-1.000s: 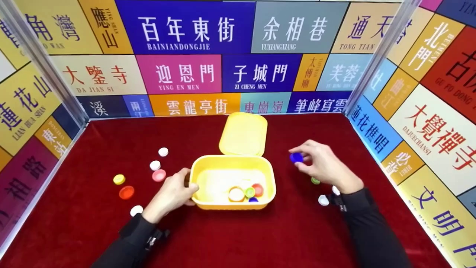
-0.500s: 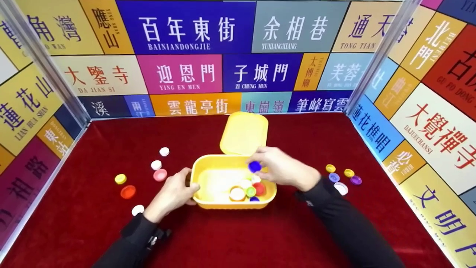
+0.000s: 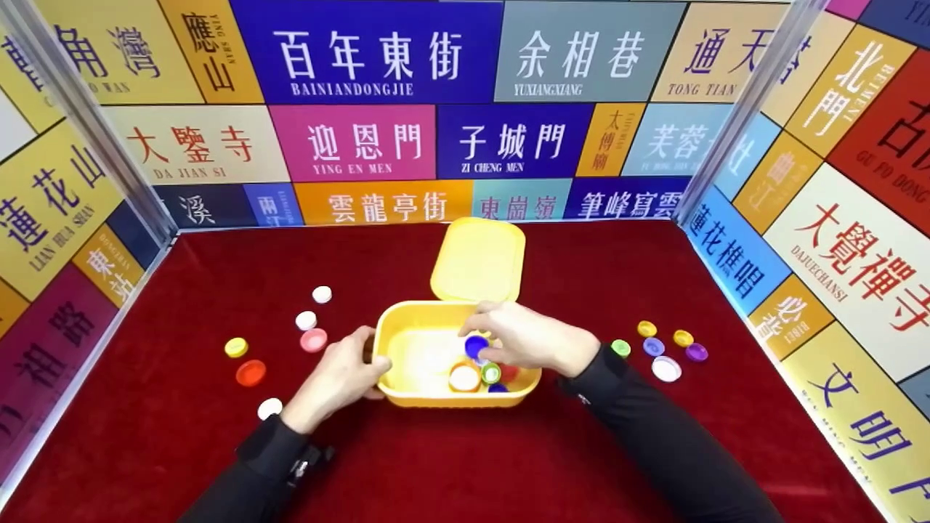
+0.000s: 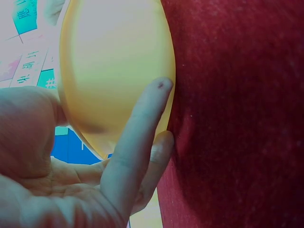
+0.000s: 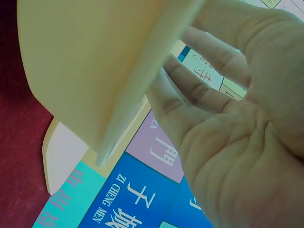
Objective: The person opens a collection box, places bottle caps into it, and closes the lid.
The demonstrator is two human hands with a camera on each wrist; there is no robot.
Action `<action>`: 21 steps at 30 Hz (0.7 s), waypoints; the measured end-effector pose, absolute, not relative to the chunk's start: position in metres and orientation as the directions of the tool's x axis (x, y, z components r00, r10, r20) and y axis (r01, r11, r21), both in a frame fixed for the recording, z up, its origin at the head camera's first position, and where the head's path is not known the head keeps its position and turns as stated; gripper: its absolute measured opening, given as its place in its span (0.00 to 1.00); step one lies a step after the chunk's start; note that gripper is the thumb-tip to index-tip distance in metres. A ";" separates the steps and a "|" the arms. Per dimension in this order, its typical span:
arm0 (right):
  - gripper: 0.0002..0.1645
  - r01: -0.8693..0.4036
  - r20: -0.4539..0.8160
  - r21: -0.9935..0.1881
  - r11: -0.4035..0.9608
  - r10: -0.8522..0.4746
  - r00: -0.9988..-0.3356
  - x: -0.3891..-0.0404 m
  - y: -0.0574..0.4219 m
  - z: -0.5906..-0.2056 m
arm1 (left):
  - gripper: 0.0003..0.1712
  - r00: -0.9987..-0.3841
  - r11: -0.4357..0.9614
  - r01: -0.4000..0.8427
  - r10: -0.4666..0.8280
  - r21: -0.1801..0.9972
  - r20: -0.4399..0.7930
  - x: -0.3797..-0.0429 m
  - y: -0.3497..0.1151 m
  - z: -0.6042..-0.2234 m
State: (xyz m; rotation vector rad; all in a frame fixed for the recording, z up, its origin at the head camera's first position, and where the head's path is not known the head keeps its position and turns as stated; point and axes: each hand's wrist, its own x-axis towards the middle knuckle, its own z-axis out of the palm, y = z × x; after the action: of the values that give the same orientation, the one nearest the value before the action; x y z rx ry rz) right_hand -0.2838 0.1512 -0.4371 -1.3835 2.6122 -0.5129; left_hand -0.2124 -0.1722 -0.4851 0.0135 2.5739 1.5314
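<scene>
My left hand (image 3: pixel 349 368) grips the yellow box (image 3: pixel 429 400) at its left edge; inside, nearer the right edge, my right hand (image 3: pixel 527 338) pinches a blue cap (image 3: pixel 476 346). I seem to be placing it; letting go looks due.

From my feed, the desk (image 3: pixel 465 465) is covered in dark red cloth, and the yellow box (image 3: pixel 450 400) stands on it near the middle, with the yellow lid (image 3: pixel 478 258) just behind; I can't make out whether the two touch. Left of the box I count a far white cap (image 3: pixel 322 294), a second white cap (image 3: pixel 306 320), a pink cap (image 3: pixel 314 340), a yellow cap (image 3: pixel 236 347), a red cap (image 3: pixel 251 373) and a near white cap (image 3: pixel 269 408). To its right lie a green cap (image 3: pixel 620 348), two small yellow caps (image 3: pixel 647 329), a lavender cap (image 3: pixel 653 346), a purple cap (image 3: pixel 696 352) and a wider white cap (image 3: pixel 666 369).
</scene>
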 end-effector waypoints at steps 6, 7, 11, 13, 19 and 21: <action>0.22 -0.765 0.067 -0.385 0.516 -0.811 -0.581 -0.283 0.154 -0.436 | 0.26 -0.990 0.480 -0.068 0.077 0.874 -0.120 -0.212 -0.172 -0.485; 0.21 -0.767 0.077 -0.386 0.513 -0.810 -0.581 -0.283 0.154 -0.435 | 0.26 -0.990 0.480 -0.068 0.077 0.875 -0.119 -0.212 -0.172 -0.486; 0.20 -0.770 0.118 -0.382 0.511 -0.800 -0.589 -0.281 0.158 -0.434 | 0.26 -0.990 0.479 -0.065 0.076 0.875 -0.115 -0.212 -0.171 -0.486; 0.21 -0.770 0.142 -0.385 0.509 -0.791 -0.595 -0.280 0.160 -0.434 | 0.25 -0.991 0.481 -0.063 0.076 0.874 -0.114 -0.212 -0.171 -0.486; 0.21 -0.776 0.213 -0.366 0.514 -0.766 -0.607 -0.276 0.173 -0.432 | 0.26 -0.991 0.490 -0.059 0.078 0.870 -0.111 -0.211 -0.172 -0.486; 0.21 -0.779 0.242 -0.359 0.514 -0.755 -0.610 -0.275 0.179 -0.431 | 0.26 -0.991 0.492 -0.056 0.081 0.869 -0.110 -0.212 -0.171 -0.486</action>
State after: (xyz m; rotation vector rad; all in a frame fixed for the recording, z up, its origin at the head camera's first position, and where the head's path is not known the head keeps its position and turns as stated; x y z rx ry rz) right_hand -0.2749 0.1786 -0.4312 -1.4099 2.7806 -0.7038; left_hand -0.2116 -0.1714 -0.4856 0.0216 2.5933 1.5180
